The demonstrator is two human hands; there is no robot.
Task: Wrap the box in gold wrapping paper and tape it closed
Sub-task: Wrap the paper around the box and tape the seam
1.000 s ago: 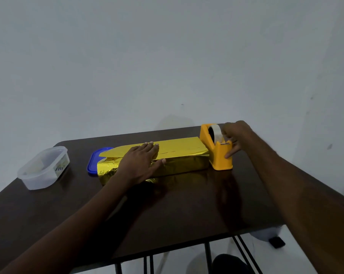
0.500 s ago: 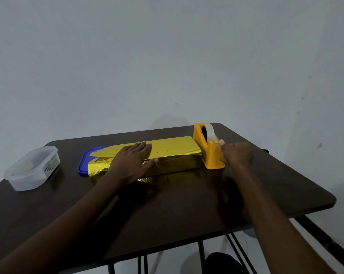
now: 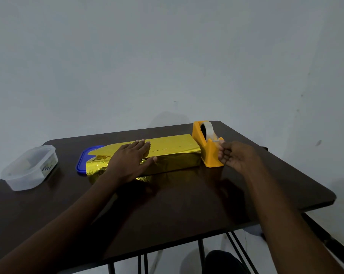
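Head view: the left hand [image 3: 130, 162] lies flat with straight fingers on the box [image 3: 167, 153], wrapped in gold paper, lying toward the counter's [image 3: 187, 204] far edge. Its left end is crumpled and partly hides a blue lid [image 3: 83, 161]. The right hand [image 3: 236, 156] pinches at the tape dispenser's [image 3: 207, 144] cutter; the tape strip itself is too faint to see. A clear tub [image 3: 29, 167] sits at the left edge.

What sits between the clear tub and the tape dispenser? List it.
In the head view, between the tub and the dispenser: the blue lid, then the gold-wrapped box with the left hand flat on it.
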